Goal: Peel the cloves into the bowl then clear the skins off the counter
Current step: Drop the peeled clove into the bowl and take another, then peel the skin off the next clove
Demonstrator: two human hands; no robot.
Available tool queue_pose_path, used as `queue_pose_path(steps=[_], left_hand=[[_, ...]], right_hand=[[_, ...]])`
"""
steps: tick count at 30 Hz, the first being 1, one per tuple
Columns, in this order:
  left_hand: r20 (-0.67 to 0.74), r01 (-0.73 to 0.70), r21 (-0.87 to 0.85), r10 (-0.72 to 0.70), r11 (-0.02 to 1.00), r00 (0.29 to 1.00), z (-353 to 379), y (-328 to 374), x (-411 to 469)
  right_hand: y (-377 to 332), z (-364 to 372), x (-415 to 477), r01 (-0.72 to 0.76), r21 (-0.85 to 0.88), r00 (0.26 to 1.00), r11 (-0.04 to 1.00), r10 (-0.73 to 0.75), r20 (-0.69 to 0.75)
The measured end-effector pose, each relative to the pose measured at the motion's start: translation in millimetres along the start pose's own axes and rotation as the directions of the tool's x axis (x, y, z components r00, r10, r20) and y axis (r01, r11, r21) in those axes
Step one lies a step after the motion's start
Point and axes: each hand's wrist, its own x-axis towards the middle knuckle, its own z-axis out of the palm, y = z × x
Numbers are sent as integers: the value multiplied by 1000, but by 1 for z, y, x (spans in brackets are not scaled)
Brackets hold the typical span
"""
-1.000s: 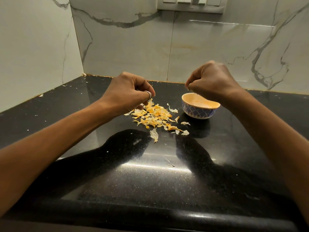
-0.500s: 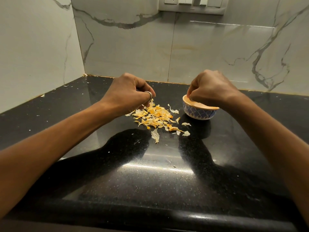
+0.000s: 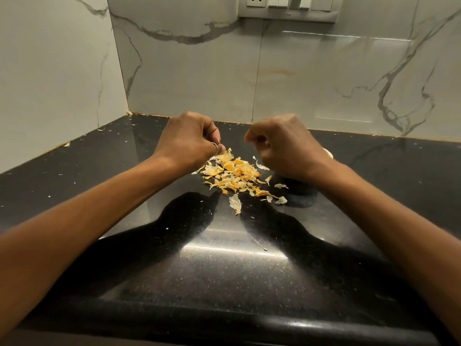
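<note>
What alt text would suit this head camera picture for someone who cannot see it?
A person's left hand and right hand, fingers curled, hover on either side of a pile of yellowish skins on a black counter. A bowl is almost hidden behind the right hand.

Glossy black counter [image 3: 224,275], veined marble walls [image 3: 199,76], switch panel [image 3: 289,7] above.

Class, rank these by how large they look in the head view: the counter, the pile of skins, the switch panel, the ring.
1. counter
2. pile of skins
3. switch panel, about as wide as the pile but cropped by the top edge and farther away, so unsure
4. ring
</note>
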Motion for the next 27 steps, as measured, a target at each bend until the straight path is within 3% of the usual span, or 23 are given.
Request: queue_pose_path(steps=[7, 14, 22, 27], left_hand=[[-19, 33, 62, -31, 998, 999, -1, 1, 1], [-88, 32, 167, -17, 985, 996, -2, -6, 5], [-112, 31, 184, -11, 982, 994, -2, -7, 6], [-138, 37, 219, -7, 975, 990, 0, -9, 7]], right_hand=[[-11, 16, 10, -17, 23, 992, 1000, 15, 122], [-21, 21, 20, -42, -77, 916, 996, 69, 395], [-17, -3, 18, -157, 180, 911, 971, 72, 406], [-14, -10, 14, -153, 162, 890, 975, 64, 452]])
